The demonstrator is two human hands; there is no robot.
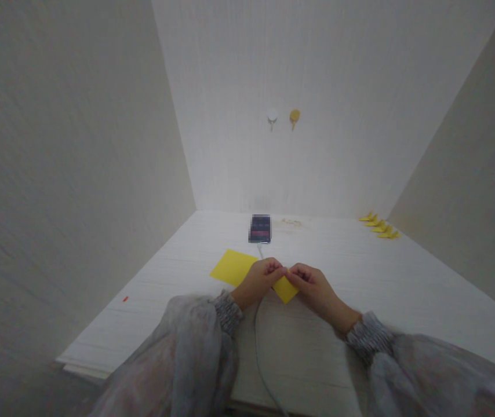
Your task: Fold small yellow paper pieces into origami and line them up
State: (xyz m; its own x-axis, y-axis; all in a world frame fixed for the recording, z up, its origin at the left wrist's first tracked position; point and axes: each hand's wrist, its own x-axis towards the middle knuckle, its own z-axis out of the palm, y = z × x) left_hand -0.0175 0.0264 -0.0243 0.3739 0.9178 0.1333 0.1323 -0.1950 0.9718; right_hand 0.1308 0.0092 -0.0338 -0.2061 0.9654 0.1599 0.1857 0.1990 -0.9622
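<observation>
A small piece of yellow paper (286, 291) is pinched between my two hands, one corner pointing down toward me. My left hand (261, 278) grips its upper left side between thumb and fingers. On the upper right side, my right hand (315, 285) pinches it the same way, and the two thumbs nearly meet at the top. Beside my left hand a flat yellow sheet (232, 266) lies on the table, its right end hidden behind that hand. The fingers cover part of the held paper, so its folds cannot be made out.
A phone (260, 229) with a blurred screen lies near the back wall, its cable (257, 341) running under my hands to the front edge. Several folded yellow paper pieces (380, 226) stand in a row at the back right. An orange scrap (125, 299) lies left. Two hooks (294, 117) hang on the wall.
</observation>
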